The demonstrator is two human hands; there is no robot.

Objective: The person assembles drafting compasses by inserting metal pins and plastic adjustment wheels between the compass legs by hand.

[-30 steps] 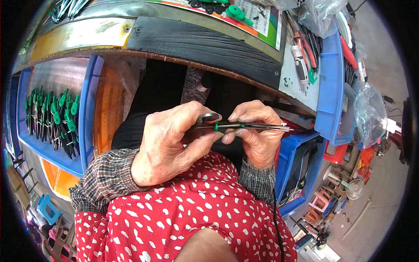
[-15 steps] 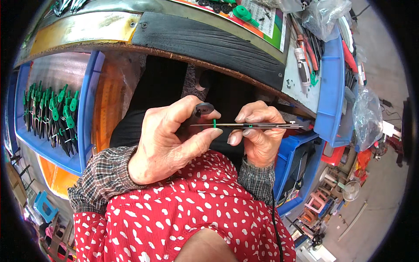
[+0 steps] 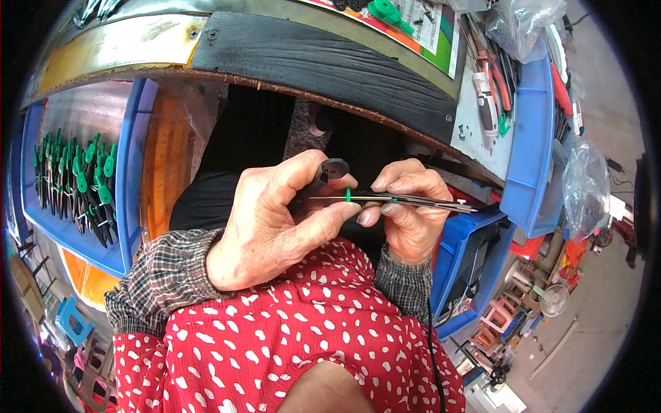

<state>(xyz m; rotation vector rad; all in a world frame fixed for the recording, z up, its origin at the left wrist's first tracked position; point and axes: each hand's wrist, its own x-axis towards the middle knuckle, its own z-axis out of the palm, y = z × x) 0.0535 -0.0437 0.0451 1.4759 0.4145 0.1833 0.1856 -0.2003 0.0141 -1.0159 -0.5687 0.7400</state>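
Note:
Between my hands, at lap height, lies a slender dark strip-like tool (image 3: 441, 203) with metal ends and a thin rod, roughly level. My right hand (image 3: 414, 220) pinches its middle between thumb and fingers. My left hand (image 3: 261, 213) is closed round its left part, thumb and forefinger at a small green ring (image 3: 348, 195) on the rod. A black part with a round end (image 3: 335, 168) sticks up beside my left forefinger; how it joins the strips is hidden by the fingers.
A blue bin (image 3: 128, 172) at left holds several black tools with green ends. The workbench edge (image 3: 323, 69) crosses ahead. Pliers (image 3: 497, 79) and a grey-handled cutter (image 3: 486, 103) lie at its right, near a blue tray (image 3: 529, 151). Another blue bin (image 3: 451, 258) stands beside my right hand.
My left hand and the green ring have shifted slightly right, closer to my right hand. The strips' right end tilts a little lower. Both hands keep their hold.

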